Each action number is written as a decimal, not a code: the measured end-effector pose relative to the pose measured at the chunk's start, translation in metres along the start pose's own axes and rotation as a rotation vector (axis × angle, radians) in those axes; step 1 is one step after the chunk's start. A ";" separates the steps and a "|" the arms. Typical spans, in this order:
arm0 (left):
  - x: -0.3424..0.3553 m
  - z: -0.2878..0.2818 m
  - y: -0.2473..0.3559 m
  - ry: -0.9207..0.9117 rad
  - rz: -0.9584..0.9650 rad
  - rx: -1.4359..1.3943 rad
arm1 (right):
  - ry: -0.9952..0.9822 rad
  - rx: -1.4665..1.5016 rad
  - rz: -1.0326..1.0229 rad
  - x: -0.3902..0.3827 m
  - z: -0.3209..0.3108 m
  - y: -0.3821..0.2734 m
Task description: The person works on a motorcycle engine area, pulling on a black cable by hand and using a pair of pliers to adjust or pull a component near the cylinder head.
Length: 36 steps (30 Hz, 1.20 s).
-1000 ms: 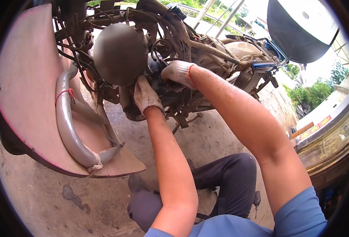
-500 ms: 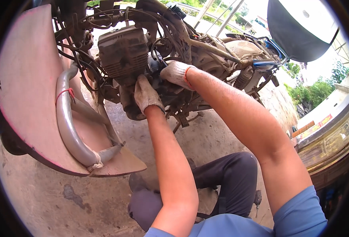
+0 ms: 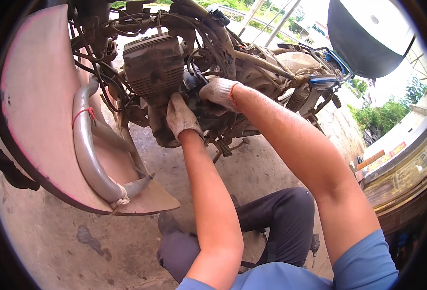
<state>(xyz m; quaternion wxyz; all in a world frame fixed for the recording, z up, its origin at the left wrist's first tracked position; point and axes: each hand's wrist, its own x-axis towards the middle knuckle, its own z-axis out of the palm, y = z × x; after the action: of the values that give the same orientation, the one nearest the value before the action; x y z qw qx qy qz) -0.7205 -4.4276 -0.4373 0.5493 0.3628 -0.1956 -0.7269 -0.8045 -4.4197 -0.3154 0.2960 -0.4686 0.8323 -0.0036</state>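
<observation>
My left hand [image 3: 181, 116], in a soiled white knit glove, is closed at the engine just under the dusty finned cylinder [image 3: 153, 65], its fingertips partly hidden among the parts. Beside it on the right, my right hand [image 3: 217, 94], gloved with a red cuff, curls against the metal intake parts [image 3: 192, 73] behind the cylinder. What either hand holds is too hidden to name. The engine sits in a stripped motorcycle frame [image 3: 228, 48] with loose hoses and cables around it.
A pale curved body panel [image 3: 37, 106] with a grey tube bar [image 3: 85, 145] is at left. A black panel [image 3: 368, 43] stands top right, above the rear. A tool [image 3: 314, 246] is by my bent knee [image 3: 295, 208] on the concrete floor [image 3: 92, 256]. A worn yellowish cabinet [image 3: 402, 179] is at right.
Both hands stay at the engine with very little movement. The pale panel and the cylinder sit slightly farther right in the view than before.
</observation>
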 end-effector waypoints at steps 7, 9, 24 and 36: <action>0.005 0.005 -0.008 -0.003 0.047 0.021 | -0.183 -0.632 -0.333 -0.026 -0.067 -0.025; 0.002 -0.003 0.004 0.011 0.011 0.032 | 0.074 0.125 0.031 -0.024 -0.020 -0.015; -0.004 0.002 0.007 0.013 0.015 0.048 | 0.102 0.023 -0.030 -0.008 -0.023 -0.010; -0.020 0.015 0.005 -0.040 -0.022 -0.019 | -0.125 -0.255 -0.090 -0.025 -0.072 -0.021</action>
<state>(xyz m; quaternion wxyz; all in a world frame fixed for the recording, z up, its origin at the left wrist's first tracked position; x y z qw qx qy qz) -0.7253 -4.4118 -0.4178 0.5406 0.3453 -0.1955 -0.7419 -0.8143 -4.4319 -0.2375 0.2848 -0.5387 0.7841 0.1179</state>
